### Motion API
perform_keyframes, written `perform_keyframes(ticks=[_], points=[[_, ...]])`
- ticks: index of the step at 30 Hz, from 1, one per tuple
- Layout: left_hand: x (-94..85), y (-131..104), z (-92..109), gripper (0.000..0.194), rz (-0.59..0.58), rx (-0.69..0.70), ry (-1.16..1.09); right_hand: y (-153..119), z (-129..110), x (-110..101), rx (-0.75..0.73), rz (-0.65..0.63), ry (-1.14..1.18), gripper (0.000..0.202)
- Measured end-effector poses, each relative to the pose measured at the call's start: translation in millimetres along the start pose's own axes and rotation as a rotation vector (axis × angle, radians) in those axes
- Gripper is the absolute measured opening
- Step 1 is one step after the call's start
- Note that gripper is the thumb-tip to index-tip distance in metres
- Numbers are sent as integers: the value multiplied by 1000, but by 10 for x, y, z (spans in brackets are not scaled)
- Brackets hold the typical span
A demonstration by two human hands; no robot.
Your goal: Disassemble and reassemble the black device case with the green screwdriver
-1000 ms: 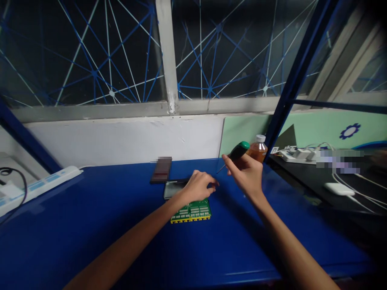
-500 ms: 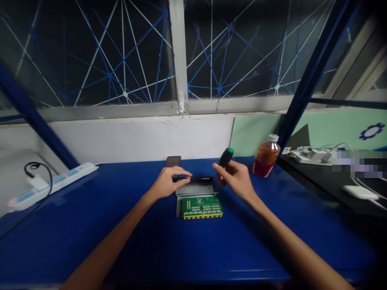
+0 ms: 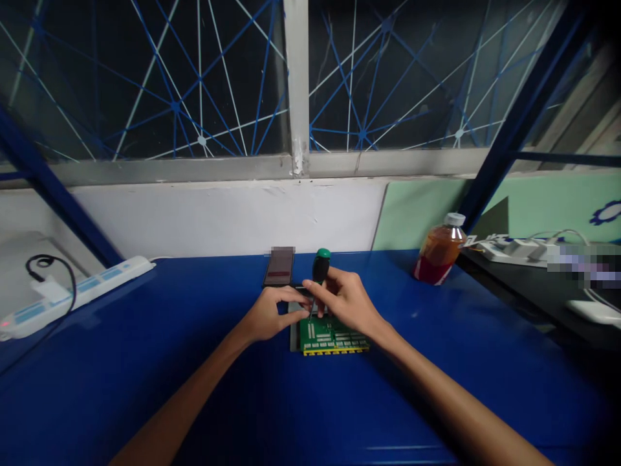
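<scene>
Now | right hand [image 3: 347, 301] pinched screwdriver [image 3: 319, 272] upright on circuit board [image 3: 332, 336] | left hand [image 3: 266, 315] pinched board's edge | next likely needs steady turning

I see both my forearms bare from the near edge up to the wrists, with no sleeve showing. My left hand [image 3: 266, 315] and right hand [image 3: 350, 301] are ungloved. I can make out no ring, watch or band.

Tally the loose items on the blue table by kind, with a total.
Screwdriver: 1, in the right hand
Circuit board: 1
Phone: 1
Bottle: 1
Power strip: 1
Total: 5
</scene>
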State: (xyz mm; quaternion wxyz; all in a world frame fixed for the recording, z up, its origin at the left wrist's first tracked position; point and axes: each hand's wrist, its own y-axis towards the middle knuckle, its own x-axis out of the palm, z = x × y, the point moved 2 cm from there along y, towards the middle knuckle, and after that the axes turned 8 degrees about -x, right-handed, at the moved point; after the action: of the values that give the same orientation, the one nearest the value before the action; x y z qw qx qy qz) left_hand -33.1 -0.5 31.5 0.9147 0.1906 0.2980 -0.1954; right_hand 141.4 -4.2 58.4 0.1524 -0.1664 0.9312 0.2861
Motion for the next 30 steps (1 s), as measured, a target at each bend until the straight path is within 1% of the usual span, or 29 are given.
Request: perform_keyframes(ticks=[8,13,21,30], points=[[92,6,4,15,21,23,47,1,21,15,-29,-25,-117,33],[85,9,-11,15,47,7,70,6,0,10,-27,-21,-121,33],[77,3,-22,15,21,-1,83,3,15,19,-38,-52,-131,32],[90,20,-5,16,29,18,104,-15,49,18,-35,-61,-134,32]])
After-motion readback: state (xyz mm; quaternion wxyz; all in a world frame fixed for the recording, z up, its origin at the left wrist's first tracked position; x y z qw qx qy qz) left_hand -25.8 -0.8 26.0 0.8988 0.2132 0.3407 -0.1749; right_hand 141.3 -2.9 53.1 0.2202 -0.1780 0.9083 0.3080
